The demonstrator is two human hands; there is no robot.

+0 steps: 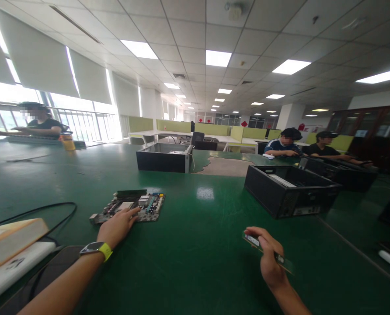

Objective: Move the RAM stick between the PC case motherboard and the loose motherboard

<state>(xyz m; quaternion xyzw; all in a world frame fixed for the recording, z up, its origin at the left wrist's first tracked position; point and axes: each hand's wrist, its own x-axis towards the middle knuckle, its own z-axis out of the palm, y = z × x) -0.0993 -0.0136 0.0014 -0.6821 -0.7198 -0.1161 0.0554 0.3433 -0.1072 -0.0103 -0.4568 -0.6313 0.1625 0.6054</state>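
Note:
A computer motherboard (154, 204) lies flat on the green tabletop (188, 245), left of the middle. My left hand (121, 224) rests on its near edge with the fingers stretched out and a watch on the wrist. A dark memory module stands upright along the board's far side. Off to the right, my right hand (269, 256) is raised over the table. Its fingers and thumb are closed around a RAM stick (252, 239), which slants down to the right across the palm. The hand covers the stick's middle.
Open black computer cases stand at the back centre (162, 162) and right (290, 197). A black cable (50, 204), a yellowish block (18, 240) and a white box lie at the left. Other people sit at the far left and far right.

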